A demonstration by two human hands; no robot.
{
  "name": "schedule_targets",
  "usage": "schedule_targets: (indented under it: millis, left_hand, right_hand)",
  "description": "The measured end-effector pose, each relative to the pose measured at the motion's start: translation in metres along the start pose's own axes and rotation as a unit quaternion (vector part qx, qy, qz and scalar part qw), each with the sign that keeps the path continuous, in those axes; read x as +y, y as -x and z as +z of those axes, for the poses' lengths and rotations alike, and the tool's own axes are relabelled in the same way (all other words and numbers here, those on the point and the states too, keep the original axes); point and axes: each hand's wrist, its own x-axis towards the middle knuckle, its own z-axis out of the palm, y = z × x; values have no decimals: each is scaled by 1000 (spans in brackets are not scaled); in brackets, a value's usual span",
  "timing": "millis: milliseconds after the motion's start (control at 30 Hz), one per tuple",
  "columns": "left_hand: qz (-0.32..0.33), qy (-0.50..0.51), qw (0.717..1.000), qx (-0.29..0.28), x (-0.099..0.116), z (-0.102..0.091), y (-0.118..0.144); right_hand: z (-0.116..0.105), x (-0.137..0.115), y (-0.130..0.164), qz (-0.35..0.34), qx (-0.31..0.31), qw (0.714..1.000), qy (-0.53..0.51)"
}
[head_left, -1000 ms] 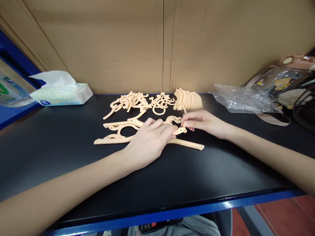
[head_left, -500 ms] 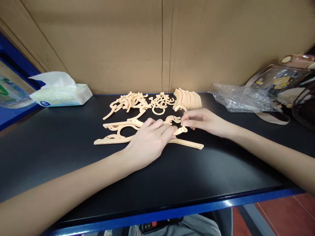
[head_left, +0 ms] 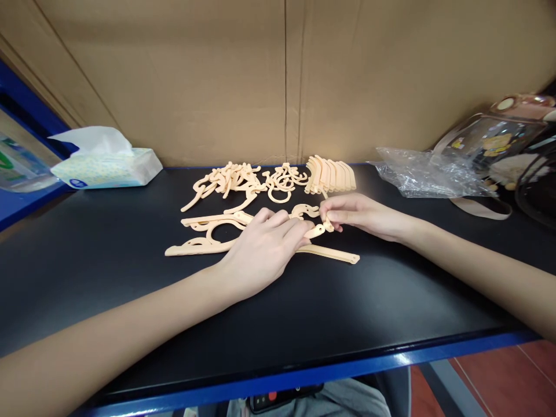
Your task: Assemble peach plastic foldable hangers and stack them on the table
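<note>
Peach hangers (head_left: 208, 219) look joined beside the hanger arm (head_left: 316, 232) your left hand (head_left: 266, 246) grips; your right hand (head_left: 356, 215) pinches a hook (head_left: 329, 225), seemingly unjoined; loose hooks (head_left: 287, 180) remain behind that arm.

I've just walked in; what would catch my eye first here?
Most likely the two bare hands mid-table: the left hand holding a cream part, the right hand pinching a small piece by its end. Behind them, against the dark table, stand out a tangled heap, some hooks and, rightmost, a neat row of curved parts. Far left sits a tissue pack; at right, crumpled clear plastic.
</note>
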Motion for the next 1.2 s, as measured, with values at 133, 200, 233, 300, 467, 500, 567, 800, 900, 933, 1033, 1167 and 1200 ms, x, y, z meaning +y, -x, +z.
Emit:
schedule_targets:
  millis: [133, 200, 233, 300, 467, 500, 567, 800, 900, 933, 1033, 1167, 1200]
  left_hand:
    - [-2, 7, 1000, -8, 0, 1, 1]
    - [-3, 8, 1000, -13, 0, 1, 2]
    - [-3, 8, 1000, -15, -1, 1, 2]
    - [-3, 7, 1000, -17, -1, 1, 2]
    - [-5, 9, 1000, -15, -1, 2, 1]
    - [-6, 11, 1000, -17, -1, 2, 1]
    - [-7, 13, 1000, -23, -1, 2, 1]
    - [-4, 10, 1000, -22, -2, 2, 2]
    - [-3, 4, 1000, -23, -2, 2, 2]
    - [-4, 3, 1000, -25, -2, 2, 2]
    - [-6, 3, 1000, -26, -2, 3, 2]
    - [-2, 1, 1000, -25, -3, 3, 3]
    - [-1, 1, 1000, -24, -3, 3, 3]
  right_hand:
    - [1, 0, 0, 11, 8, 1000, 1]
    - [1, 0, 0, 13, 14, 1000, 6]
    - [1, 0, 0, 13, 15, 1000, 10]
    - [1, -1, 0, 14, 13, 1000, 17]
    - [2, -3, 0, 15, 14, 999, 40]
    - [1, -4, 0, 13, 14, 999, 48]
    - [1, -6, 0, 6, 10, 998, 66]
    - [0, -10, 0, -5, 7, 994, 107]
    - [0, -10, 0, -8, 6, 993, 117]
    - [0, -10, 0, -9, 6, 993, 119]
    - [0, -11, 1, -11, 8, 992, 125]
    - [-1, -11, 1, -15, 9, 991, 136]
    - [-1, -11, 1, -17, 10, 990, 140]
